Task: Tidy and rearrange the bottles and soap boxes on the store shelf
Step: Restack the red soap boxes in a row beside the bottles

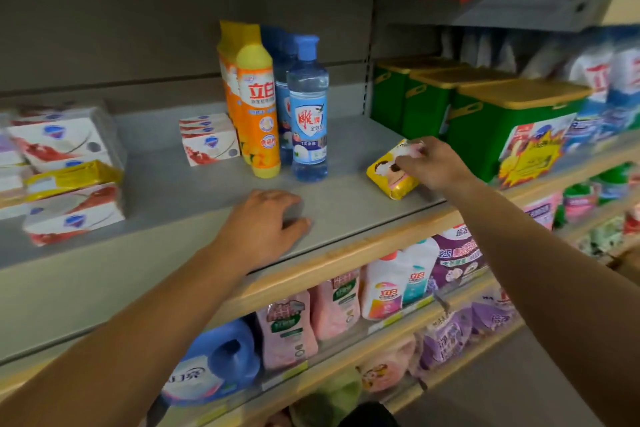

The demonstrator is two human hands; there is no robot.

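Hands apart: left hand (266, 218) flat on the grey shelf (346, 191), right hand (431, 165) pinching the yellow wrapped soap bar (388, 177), best lifted squarely and set beside the white soap boxes (209, 139).

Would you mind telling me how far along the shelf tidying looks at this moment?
Done: the orange bottles and blue bottles stand upright together, with a stack of white soap boxes beside them. In hand: the right hand grips a yellow soap pack lying alone near the shelf edge; the left hand rests on the shelf. Left: the soap boxes at far left sit in a skewed pile.
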